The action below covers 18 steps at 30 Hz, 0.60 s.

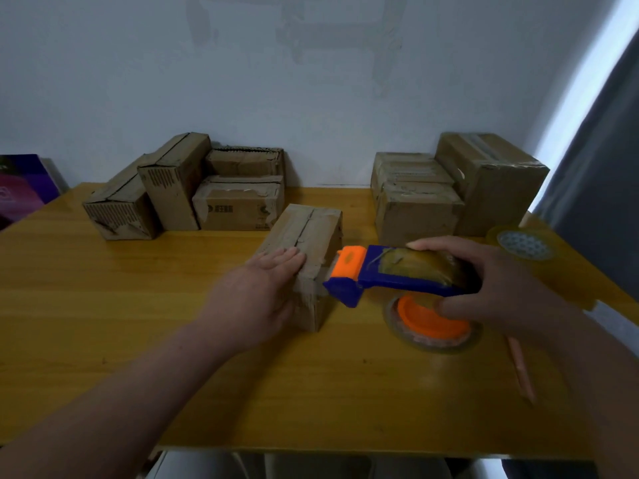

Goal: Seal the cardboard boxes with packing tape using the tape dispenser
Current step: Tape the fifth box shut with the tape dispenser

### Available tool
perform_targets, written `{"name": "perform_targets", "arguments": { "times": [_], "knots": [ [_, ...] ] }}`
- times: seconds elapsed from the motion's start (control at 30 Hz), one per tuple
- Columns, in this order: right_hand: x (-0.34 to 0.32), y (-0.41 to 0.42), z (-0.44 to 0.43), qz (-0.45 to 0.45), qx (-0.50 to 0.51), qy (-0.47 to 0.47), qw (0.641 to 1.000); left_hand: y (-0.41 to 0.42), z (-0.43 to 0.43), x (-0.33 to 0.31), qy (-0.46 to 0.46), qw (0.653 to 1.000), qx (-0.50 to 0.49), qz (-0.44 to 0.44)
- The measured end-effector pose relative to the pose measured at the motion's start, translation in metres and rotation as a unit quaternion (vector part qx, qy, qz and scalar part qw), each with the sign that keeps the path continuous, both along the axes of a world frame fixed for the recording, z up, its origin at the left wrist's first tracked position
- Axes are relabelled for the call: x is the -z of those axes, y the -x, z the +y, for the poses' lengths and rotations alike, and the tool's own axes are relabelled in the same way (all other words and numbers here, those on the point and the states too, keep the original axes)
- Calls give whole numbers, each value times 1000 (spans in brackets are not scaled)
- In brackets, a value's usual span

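The left hand (266,288), fingers straight and together, is pressing flat on the cardboard box (304,250) lying at table (138,323) centre, while the right hand (491,288) is gripping the blue-and-orange tape dispenser (387,274), its orange nose touching the box's near right edge.

Box (304,236) on table (138,340), tape dispenser (397,274) just right, left stack (179,191) and right stack (456,188) behind.

2 bare forearms (138,382), bare left hand (268,292), bare right hand (501,285)
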State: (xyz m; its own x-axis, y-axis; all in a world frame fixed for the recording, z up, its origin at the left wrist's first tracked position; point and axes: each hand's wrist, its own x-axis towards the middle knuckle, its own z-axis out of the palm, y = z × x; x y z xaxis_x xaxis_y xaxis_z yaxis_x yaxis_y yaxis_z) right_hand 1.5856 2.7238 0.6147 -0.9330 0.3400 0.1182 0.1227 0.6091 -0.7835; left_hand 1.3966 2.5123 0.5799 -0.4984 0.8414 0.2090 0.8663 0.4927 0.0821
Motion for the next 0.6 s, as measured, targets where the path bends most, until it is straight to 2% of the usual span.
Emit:
{"name": "perform_targets", "arguments": {
  "times": [0.3,0.43,0.6],
  "knots": [
    [-7,-18,14,-24,8,-15,1000,-1,2,0,-14,1000,-11,10],
    [-1,-3,4,-64,1,-80,995,1,4,3,-28,999,-5,14],
    [-3,28,-7,-124,-5,-82,989,1,3,3,-33,999,-2,13]
  ]
}}
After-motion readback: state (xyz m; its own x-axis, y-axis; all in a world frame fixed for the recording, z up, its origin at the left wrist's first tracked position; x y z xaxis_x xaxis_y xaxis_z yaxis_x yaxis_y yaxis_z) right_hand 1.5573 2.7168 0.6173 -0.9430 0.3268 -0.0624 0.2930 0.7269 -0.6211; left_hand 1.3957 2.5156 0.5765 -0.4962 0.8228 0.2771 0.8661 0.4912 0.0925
